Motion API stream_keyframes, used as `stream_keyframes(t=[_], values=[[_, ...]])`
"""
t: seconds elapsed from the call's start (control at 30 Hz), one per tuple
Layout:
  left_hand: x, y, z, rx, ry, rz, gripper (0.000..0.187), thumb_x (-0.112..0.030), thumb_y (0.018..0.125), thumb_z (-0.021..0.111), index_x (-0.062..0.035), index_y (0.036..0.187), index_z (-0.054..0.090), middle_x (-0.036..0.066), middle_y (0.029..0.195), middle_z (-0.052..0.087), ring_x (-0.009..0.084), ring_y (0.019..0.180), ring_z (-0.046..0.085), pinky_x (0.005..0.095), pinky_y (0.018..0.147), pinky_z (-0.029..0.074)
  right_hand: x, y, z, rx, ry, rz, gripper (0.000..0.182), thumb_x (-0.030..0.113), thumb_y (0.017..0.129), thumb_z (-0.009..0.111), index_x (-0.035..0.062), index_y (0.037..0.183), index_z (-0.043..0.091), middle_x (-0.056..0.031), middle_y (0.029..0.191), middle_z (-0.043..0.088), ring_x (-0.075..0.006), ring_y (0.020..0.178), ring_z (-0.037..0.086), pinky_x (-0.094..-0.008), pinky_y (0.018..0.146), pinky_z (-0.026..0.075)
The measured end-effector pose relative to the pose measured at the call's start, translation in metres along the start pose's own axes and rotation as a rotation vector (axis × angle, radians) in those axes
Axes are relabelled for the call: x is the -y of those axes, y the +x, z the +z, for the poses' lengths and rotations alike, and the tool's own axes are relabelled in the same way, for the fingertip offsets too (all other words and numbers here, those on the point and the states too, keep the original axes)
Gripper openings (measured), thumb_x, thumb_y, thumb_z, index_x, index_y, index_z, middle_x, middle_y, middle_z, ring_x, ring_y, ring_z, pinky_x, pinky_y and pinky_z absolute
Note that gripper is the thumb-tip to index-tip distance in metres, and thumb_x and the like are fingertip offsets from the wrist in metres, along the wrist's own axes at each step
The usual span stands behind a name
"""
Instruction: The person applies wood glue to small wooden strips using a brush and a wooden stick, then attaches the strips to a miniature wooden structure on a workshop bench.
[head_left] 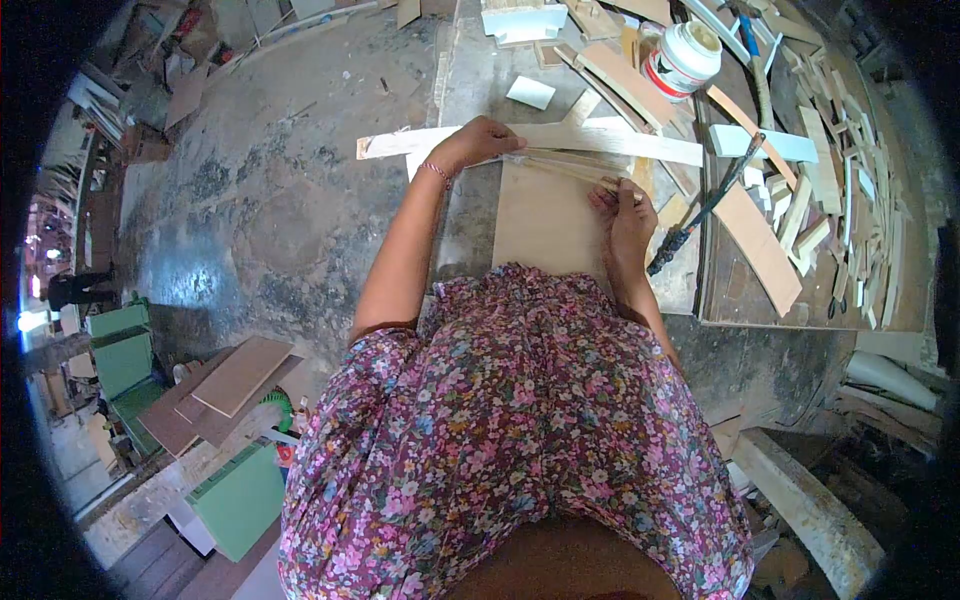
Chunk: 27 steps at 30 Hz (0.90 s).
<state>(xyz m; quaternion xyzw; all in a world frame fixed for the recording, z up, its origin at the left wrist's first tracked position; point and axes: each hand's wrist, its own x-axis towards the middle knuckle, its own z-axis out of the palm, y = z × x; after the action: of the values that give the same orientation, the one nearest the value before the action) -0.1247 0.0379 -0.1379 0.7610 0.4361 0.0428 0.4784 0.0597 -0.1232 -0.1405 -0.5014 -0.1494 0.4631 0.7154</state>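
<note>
A long pale wooden strip point(640, 145) lies crosswise in front of me. My left hand point(480, 145), with a bracelet at the wrist, is closed over this strip, its fingertips pinched at the near edge. From there a thin wooden stick point(570, 166) slants toward my right hand point(625, 208). The fingers of that hand are curled around the stick's right end. Beneath the stick and both hands is a flat tan board point(545, 220), its near edge close to my flowered clothing.
A white tub point(684, 62) stands at the back right among wood offcuts. A dark, crusted brush-like tool point(700, 210) lies right of my right hand. Many narrow strips point(880, 200) are heaped at far right. Green boxes point(238, 500) and brown boards point(240, 377) sit lower left.
</note>
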Motion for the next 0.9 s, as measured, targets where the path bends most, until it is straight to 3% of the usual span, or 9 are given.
stream_keyframes(t=[0.07, 0.17, 0.27, 0.47, 0.9], values=[[0.003, 0.002, 0.001, -0.005, -0.008, 0.011, 0.028, -0.024, 0.075, 0.058, 0.0014, 0.087, 0.060, 0.004, 0.075, 0.060, 0.0084, 0.068, 0.049, 0.0237, 0.064, 0.042, -0.001, 0.001, -0.001, 0.018, -0.019, 0.014, 0.024, 0.019, 0.084, 0.046, -0.0038, 0.090, 0.050, -0.0110, 0.085, 0.054, -0.0159, 0.069, 0.056, -0.0264, 0.064, 0.050], [0.006, 0.002, 0.003, -0.021, -0.049, 0.015, 0.027, -0.024, 0.075, 0.059, 0.0016, 0.085, 0.061, 0.003, 0.072, 0.059, 0.0081, 0.065, 0.047, 0.0239, 0.061, 0.041, -0.002, 0.000, 0.004, -0.036, 0.065, -0.031, 0.020, 0.018, 0.083, 0.048, -0.0025, 0.087, 0.048, -0.0124, 0.072, 0.056, -0.0165, 0.062, 0.057, -0.0254, 0.059, 0.050], [0.002, 0.001, 0.001, -0.012, -0.028, -0.004, 0.028, -0.024, 0.074, 0.060, 0.0019, 0.082, 0.061, 0.003, 0.072, 0.059, 0.0085, 0.065, 0.047, 0.0239, 0.061, 0.041, 0.001, 0.003, 0.001, -0.077, 0.044, 0.029, 0.021, 0.018, 0.083, 0.048, -0.0028, 0.087, 0.048, -0.0127, 0.076, 0.056, -0.0165, 0.063, 0.057, -0.0265, 0.060, 0.050], [-0.002, -0.003, 0.000, -0.032, -0.042, 0.026, 0.029, -0.026, 0.073, 0.061, 0.0018, 0.082, 0.061, 0.004, 0.070, 0.059, 0.0094, 0.064, 0.047, 0.0253, 0.061, 0.041, -0.002, 0.008, -0.015, -0.010, -0.031, -0.121, 0.023, 0.020, 0.083, 0.048, -0.0028, 0.087, 0.047, -0.0116, 0.084, 0.056, -0.0169, 0.065, 0.057, -0.0272, 0.059, 0.050], [-0.005, -0.003, -0.002, -0.004, -0.021, 0.030, 0.032, -0.031, 0.073, 0.061, 0.0001, 0.081, 0.062, 0.003, 0.068, 0.058, 0.0098, 0.063, 0.046, 0.0261, 0.059, 0.041, -0.004, 0.005, 0.000, -0.042, 0.020, -0.085, 0.019, 0.017, 0.084, 0.047, -0.0018, 0.087, 0.048, -0.0110, 0.082, 0.055, -0.0161, 0.064, 0.056, -0.0265, 0.058, 0.049]])
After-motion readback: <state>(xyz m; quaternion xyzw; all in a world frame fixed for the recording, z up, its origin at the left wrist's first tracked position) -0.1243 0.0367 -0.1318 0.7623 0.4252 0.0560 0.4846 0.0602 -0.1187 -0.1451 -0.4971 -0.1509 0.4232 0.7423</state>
